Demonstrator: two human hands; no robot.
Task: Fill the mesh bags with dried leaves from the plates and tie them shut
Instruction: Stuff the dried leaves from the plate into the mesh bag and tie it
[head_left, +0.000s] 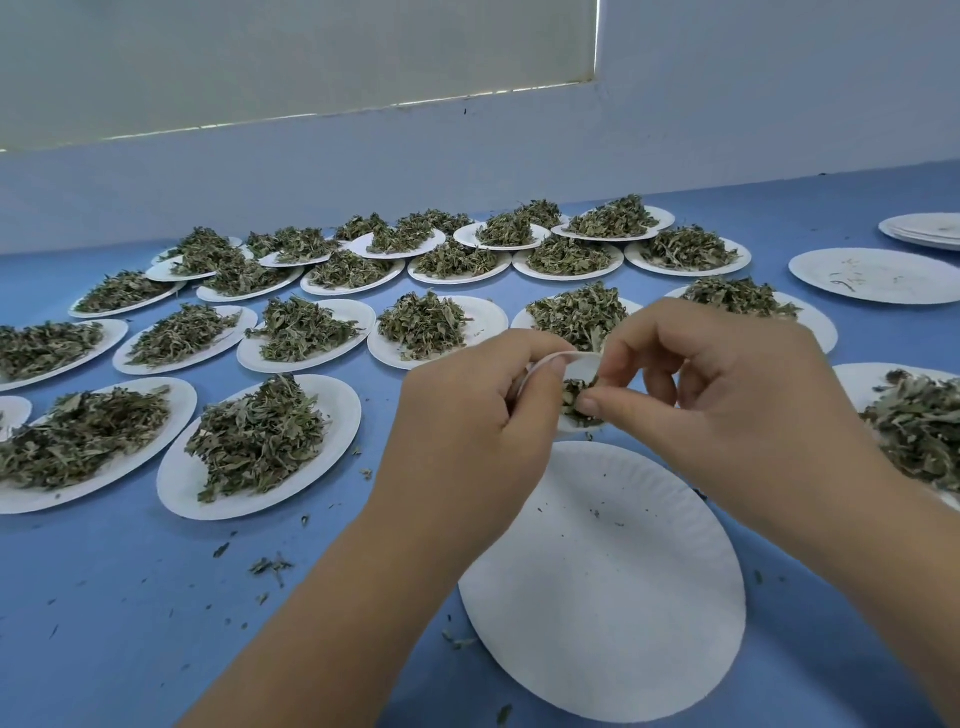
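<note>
Between the two hands, near the middle of the view, is a small white mesh bag (581, 366) with some dried leaves (575, 399) inside. The left hand (467, 415) pinches its rim at 9 o'clock, and the right hand (727, 395) pinches it at 3 o'clock, fingers curled. An empty plate (613, 597) lies on the blue desk (130, 597) at 6 o'clock, and plates piled with leaves (340, 415) spread from 9 to 12 o'clock.
</note>
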